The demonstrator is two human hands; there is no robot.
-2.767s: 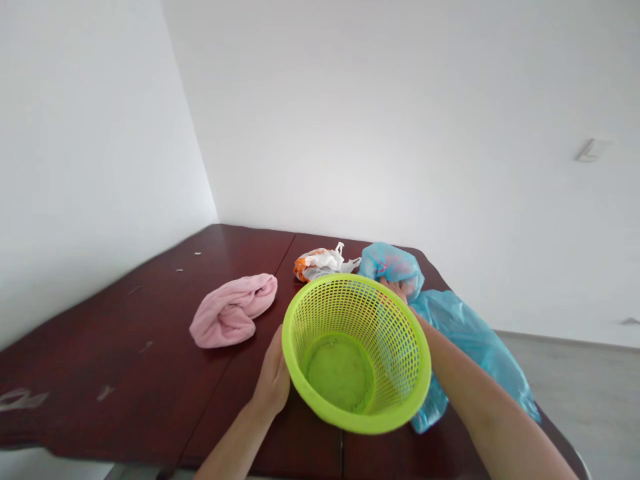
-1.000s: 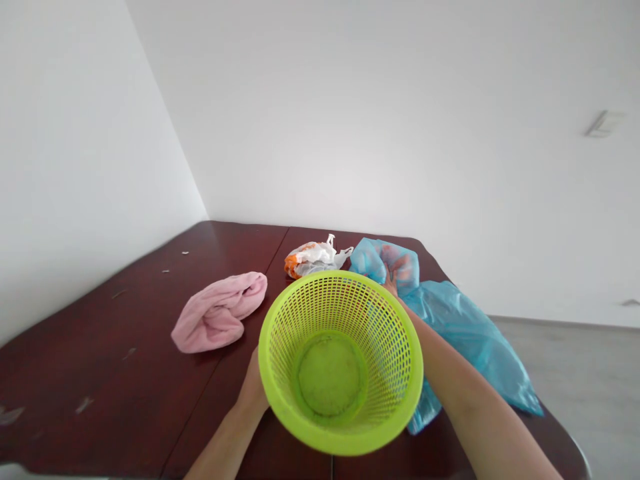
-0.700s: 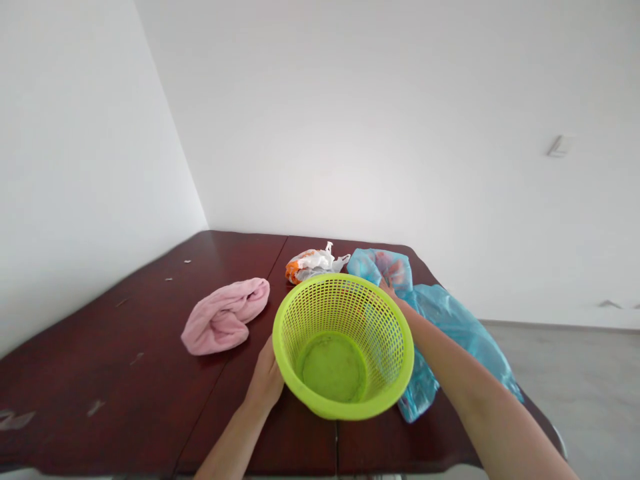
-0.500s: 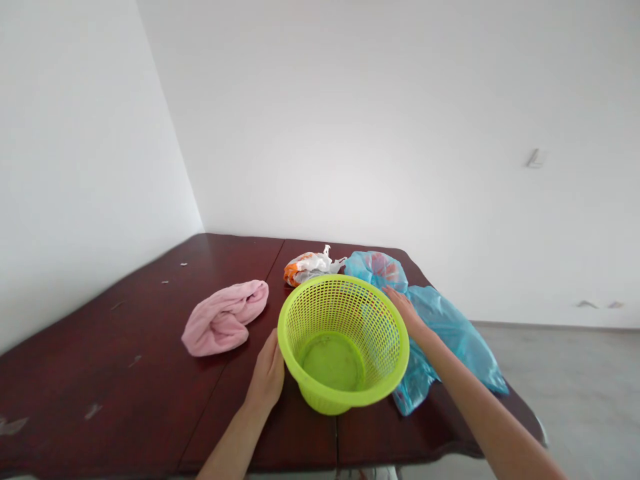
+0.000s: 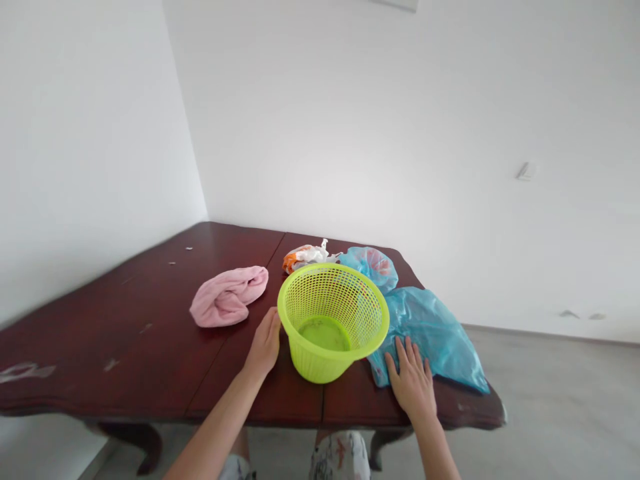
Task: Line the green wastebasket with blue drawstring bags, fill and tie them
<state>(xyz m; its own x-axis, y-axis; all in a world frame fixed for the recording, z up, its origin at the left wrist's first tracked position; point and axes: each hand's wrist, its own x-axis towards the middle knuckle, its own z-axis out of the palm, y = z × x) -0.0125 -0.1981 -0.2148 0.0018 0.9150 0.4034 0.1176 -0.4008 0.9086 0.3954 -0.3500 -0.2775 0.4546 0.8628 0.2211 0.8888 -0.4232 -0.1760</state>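
Green basket [image 5: 323,363]: I see it on the table [image 5: 125,333].
Left hand [image 5: 264,341]: half-curled at its side; I can't tell its grip.
Right hand [image 5: 413,379]: spread flat on the blue bag [image 5: 437,330], gripping nothing.

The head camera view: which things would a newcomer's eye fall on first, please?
Probably the lime-green mesh basket, near the front edge of the dark red table, with the left hand at its left side. Next, the crumpled pink cloth left of it, and the flatter blue plastic bag right of it, under the spread right hand.
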